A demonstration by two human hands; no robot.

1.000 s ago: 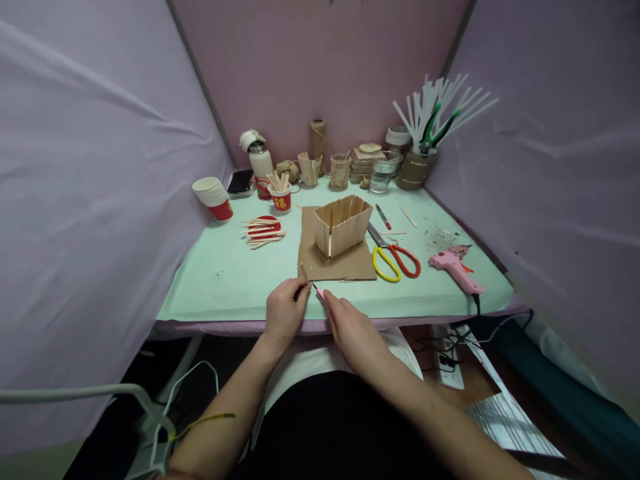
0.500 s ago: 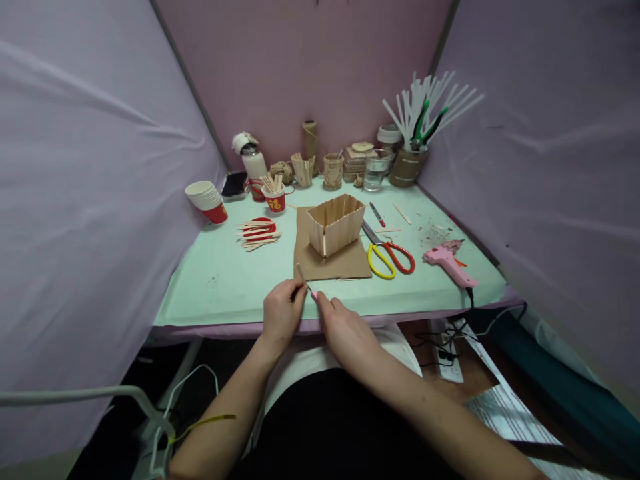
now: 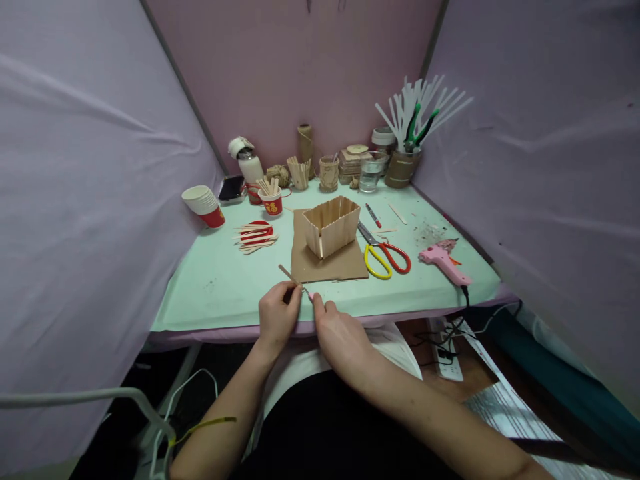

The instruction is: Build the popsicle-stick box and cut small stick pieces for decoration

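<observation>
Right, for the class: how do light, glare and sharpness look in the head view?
Head view: dim, even light; left hand and right hand readable, but the pink tool too small for crisp detail; head view, lower right: bright streaks on the silvery sheet.

Looks like a little craft booth to me: lilac fabric walls (image 3: 100,187) flank the surface (image 3: 235,300), pink hot glue gun (image 3: 445,263) by its near right corner, jute twine (image 3: 279,175) and craft sticks (image 3: 270,186) in a paper cup (image 3: 271,205) toward the far edge.
</observation>
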